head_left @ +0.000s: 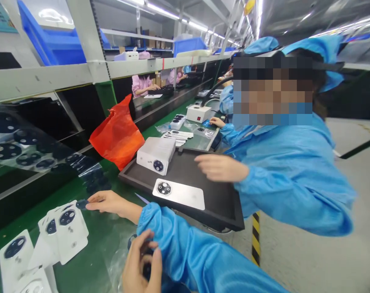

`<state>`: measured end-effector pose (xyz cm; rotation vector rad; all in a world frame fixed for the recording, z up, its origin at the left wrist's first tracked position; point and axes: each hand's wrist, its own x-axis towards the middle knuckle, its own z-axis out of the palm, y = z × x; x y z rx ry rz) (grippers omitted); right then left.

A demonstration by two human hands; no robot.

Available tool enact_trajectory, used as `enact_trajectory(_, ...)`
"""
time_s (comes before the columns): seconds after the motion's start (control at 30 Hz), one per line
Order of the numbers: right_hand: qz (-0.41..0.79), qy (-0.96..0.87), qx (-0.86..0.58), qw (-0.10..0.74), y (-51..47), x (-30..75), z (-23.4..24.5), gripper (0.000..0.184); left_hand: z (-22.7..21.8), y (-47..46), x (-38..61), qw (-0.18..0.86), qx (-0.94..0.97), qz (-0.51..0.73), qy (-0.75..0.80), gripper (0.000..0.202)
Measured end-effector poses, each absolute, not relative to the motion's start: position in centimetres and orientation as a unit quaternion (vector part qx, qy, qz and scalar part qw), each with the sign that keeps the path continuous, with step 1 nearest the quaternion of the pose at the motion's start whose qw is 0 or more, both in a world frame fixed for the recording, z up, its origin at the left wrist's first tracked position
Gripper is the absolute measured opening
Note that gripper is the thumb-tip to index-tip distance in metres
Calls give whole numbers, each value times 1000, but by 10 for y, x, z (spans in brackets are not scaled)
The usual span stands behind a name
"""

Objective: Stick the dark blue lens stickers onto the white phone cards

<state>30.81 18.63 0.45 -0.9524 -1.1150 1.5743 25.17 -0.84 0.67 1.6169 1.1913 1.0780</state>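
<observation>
My right hand [107,202] reaches across from the right, its fingers pinching a dark round camera lens piece [82,204]. That piece is at the edge of a fanned stack of white phone back panels [73,234] with round camera patches. At the bottom, my left hand [142,266] is curled in front of my right sleeve, with a dark camera lens piece [147,269] showing between its fingers. More white phone panels [18,248] lie at the lower left. On the left, a clear film strip [29,150] carries several dark lens pieces, partly blurred.
A black tray [191,162] holds a stack of white panels [153,156] and one single panel [188,196]. A co-worker's hand [221,167] hovers over it. An orange-red bag [119,132] stands behind the tray. A white box [199,114] is farther along the green bench.
</observation>
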Motion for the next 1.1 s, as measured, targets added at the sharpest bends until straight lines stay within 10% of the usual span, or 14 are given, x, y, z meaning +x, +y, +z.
enact_trajectory(0.33,754,-310,-332,474,199,310,-6,24,49,63,346,337,708,265,561,64)
enact_trajectory(1.1,818,-174,-290,466,192,320,4,21,58,58,308,585,460,500,443,64)
